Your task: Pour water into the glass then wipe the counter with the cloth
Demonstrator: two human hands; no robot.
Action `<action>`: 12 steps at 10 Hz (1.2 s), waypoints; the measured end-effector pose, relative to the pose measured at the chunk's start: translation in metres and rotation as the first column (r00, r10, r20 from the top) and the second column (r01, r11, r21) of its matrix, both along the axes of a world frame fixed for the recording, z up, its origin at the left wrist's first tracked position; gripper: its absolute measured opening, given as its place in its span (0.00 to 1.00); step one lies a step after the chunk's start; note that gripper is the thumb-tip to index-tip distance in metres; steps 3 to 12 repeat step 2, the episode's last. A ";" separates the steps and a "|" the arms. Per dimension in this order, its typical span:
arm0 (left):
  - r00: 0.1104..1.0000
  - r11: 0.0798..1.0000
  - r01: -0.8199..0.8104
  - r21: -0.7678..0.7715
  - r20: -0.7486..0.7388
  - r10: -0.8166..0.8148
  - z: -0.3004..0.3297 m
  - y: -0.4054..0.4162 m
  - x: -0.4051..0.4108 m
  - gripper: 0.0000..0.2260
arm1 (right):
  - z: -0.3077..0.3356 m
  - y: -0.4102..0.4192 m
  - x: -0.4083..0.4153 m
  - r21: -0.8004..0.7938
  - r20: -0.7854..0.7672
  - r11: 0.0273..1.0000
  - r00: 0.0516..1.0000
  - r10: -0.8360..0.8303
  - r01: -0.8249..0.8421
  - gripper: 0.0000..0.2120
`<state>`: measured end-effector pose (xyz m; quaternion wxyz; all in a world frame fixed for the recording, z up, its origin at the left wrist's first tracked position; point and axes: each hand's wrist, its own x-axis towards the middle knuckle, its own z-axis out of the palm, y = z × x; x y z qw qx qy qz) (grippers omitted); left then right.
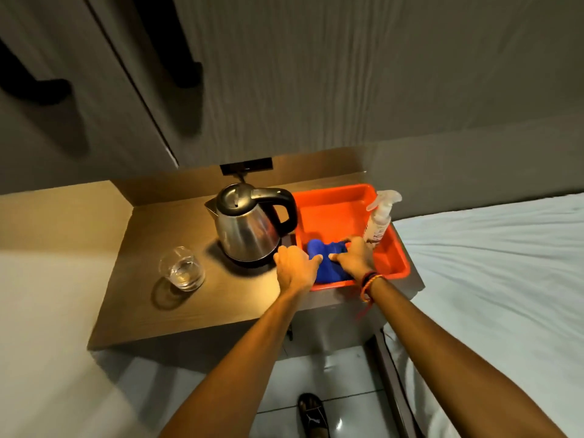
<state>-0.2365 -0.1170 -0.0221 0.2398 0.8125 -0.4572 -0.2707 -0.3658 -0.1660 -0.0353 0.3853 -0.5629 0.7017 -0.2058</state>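
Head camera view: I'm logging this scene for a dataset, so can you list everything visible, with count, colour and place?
kettle: one, steel with black handle, on its base at the back of the counter
glass: one, clear, some water in it, front left of the kettle
counter: one, brown wood
tray: one, orange, right of the kettle
cloth: one, blue, bunched in the tray's near end
spray bottle: one, whitish, leaning in the tray's right side
bed sheet: one, white, far right
sandal: one, black, on the floor tiles
left hand: one, fingers on the cloth's left side
right hand: one, fingers on the cloth, bracelets at the wrist
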 end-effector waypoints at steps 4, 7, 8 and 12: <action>0.861 0.980 0.197 -0.027 0.483 -0.160 -0.011 0.008 -0.010 0.19 | 0.000 0.008 0.000 -0.090 -0.380 0.967 0.906 0.188 -0.239 0.16; 0.861 0.980 0.197 -0.027 0.483 -0.160 -0.011 0.008 -0.010 0.19 | 0.000 0.008 0.000 -0.090 -0.380 0.967 0.906 0.188 -0.239 0.16; 0.861 0.980 0.197 -0.027 0.483 -0.160 -0.011 0.008 -0.010 0.19 | 0.000 0.008 0.000 -0.090 -0.380 0.967 0.906 0.188 -0.239 0.16; 0.861 0.980 0.197 -0.027 0.483 -0.160 -0.011 0.008 -0.010 0.19 | 0.000 0.008 0.000 -0.090 -0.380 0.967 0.906 0.188 -0.239 0.16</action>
